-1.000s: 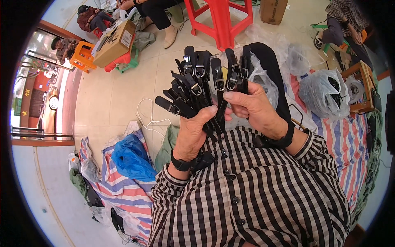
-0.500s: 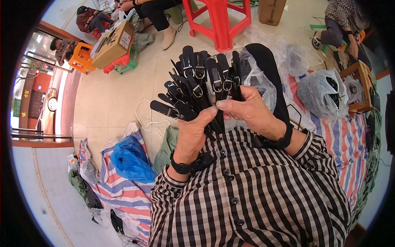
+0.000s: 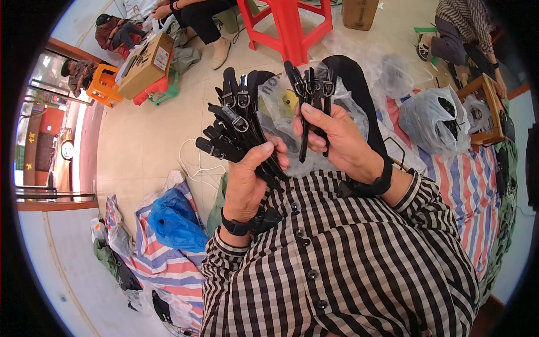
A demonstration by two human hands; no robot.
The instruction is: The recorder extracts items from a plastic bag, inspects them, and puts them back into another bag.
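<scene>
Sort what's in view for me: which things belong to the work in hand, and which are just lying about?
In hand:
- larger bunch of black buckled straps, in the left hand
- smaller bunch, in the right hand
- clear plastic on the lap, possibly

Lying about, apparently:
- blue plastic bag
- striped sheet
- red stool
- brown box to its right

Remote view: I read this as a makeshift workshop in a street-front room. Pale tiled floor (image 3: pixel 146 143), partly covered by striped sheeting (image 3: pixel 463 194). Plastic furniture: orange stool (image 3: pixel 104 84), taller red stool (image 3: pixel 287 31). I note a seated person (image 3: pixel 114 36) at upper left, another person (image 3: pixel 463 28) at right. Work goods about: cardboard box (image 3: pixel 149 74), clear plastic bag (image 3: pixel 418 126) holding dark material, bunched black buckled straps (image 3: pixel 240 122) nearest my camera. Far left, I see a doorway (image 3: pixel 39 197); a car wheel (image 3: pixel 67 150) shows outside.
</scene>
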